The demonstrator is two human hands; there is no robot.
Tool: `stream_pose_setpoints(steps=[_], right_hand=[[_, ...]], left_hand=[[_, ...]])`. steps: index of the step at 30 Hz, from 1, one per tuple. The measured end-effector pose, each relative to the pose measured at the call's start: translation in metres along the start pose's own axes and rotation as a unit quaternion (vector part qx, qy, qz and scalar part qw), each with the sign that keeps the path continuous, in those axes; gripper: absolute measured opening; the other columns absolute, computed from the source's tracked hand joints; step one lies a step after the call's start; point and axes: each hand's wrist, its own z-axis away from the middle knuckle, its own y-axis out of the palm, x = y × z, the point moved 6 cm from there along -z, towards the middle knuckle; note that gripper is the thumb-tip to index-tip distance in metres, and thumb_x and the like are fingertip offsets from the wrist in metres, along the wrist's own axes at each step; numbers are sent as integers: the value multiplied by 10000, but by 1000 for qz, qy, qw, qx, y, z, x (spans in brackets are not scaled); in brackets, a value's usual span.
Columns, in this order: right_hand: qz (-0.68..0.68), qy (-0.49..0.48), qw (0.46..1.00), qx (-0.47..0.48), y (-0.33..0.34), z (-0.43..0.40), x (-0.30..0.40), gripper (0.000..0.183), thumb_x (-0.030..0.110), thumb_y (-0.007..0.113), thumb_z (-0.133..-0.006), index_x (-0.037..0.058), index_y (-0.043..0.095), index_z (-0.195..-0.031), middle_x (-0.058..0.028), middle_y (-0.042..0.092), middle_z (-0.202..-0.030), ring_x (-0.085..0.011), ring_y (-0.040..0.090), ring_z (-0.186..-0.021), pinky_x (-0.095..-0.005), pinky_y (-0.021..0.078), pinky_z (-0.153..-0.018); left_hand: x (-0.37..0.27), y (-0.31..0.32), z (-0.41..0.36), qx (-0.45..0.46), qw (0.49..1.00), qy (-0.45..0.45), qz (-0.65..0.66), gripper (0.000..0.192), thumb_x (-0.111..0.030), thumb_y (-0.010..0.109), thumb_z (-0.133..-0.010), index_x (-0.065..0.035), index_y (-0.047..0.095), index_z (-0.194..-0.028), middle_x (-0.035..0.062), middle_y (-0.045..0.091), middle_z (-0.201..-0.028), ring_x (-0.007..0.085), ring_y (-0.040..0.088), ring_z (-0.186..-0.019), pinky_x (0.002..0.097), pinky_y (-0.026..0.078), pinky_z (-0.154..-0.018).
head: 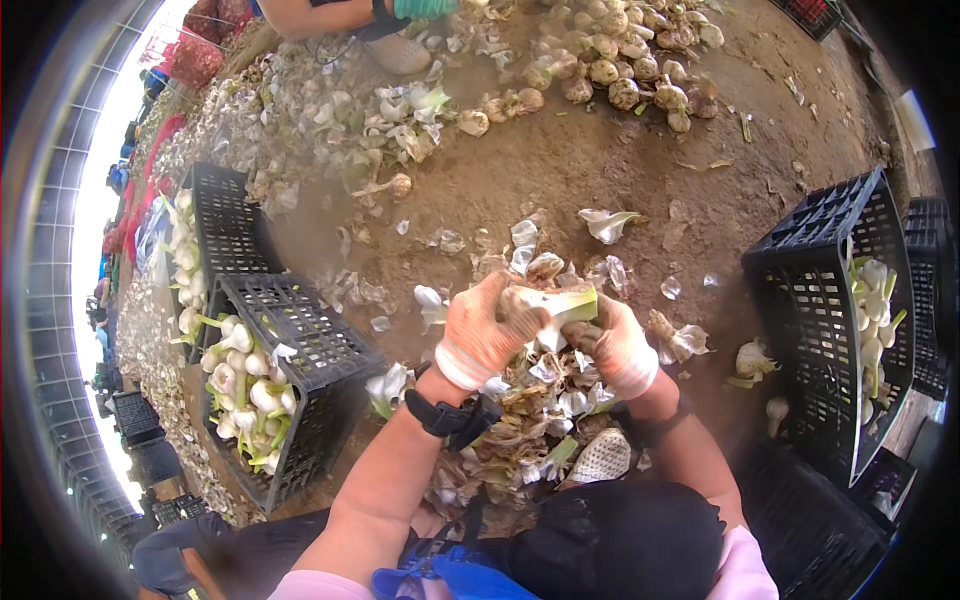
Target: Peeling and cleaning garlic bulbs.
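A garlic bulb with a thick pale-green stem [566, 301] is between my hands, above a heap of peeled garlic skins [517, 420]. My left hand [484, 326], in an orange-and-white work glove, grips its left end. The gloved fingers of my right hand [609, 341] are closed at the underside of the stem, near its cut end. Whether they pinch a strip of skin there is blurred. Loose white husks [525, 244] lie on the dirt just beyond my hands.
At left, tilted black plastic crates [315, 322] hold cleaned garlic bulbs [251, 382]. Another black crate [806, 300] with garlic stands at right. Unpeeled bulbs [622, 67] are piled on the dirt floor [480, 180] ahead. A co-worker's green-gloved hand [424, 7] shows at the top.
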Motion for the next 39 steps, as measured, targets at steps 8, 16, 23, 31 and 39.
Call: stream_pose_setpoints(steps=[8,16,23,31,39], right_hand=[[100,-134,985,-46,-9,5,14,332,62,694,-910,-9,625,-1227,-54,671,-1078,-166,661,-1001,-279,520,-890],[133,-109,984,-43,11,11,9,283,141,713,-912,16,675,-1163,-67,712,-1002,-160,676,-898,-278,540,-777],[-124,-76,989,8,-11,4,25,315,270,715,-941,-7,659,-1078,-41,692,-906,-117,653,-784,-259,533,-714],[-86,-26,995,-39,5,9,3,419,274,775,-895,13,649,-1198,-25,696,-1005,-106,645,-842,-264,523,-740],[-143,-116,983,13,-32,-1,40,278,309,670,-941,35,638,-981,-70,676,-848,-147,642,-812,-263,504,-695]], left_hand=[[43,34,15,62,912,-230,334,666,-682,608,-894,-53,706,-1088,30,681,-852,107,619,-707,242,444,-550],[39,47,24,-15,926,-82,368,812,-611,677,-882,-29,483,-1414,125,608,-1299,253,610,-1171,389,523,-972],[47,38,23,-25,897,-112,428,510,-431,578,-1014,-10,606,-1301,117,671,-1197,243,694,-1013,359,604,-760],[51,51,15,-51,881,-111,458,871,-577,774,-816,-7,463,-1398,105,600,-1252,237,613,-1115,406,519,-971],[85,12,24,-158,834,-167,501,337,-314,661,-984,-30,667,-1167,86,700,-1071,208,678,-970,354,562,-871]])
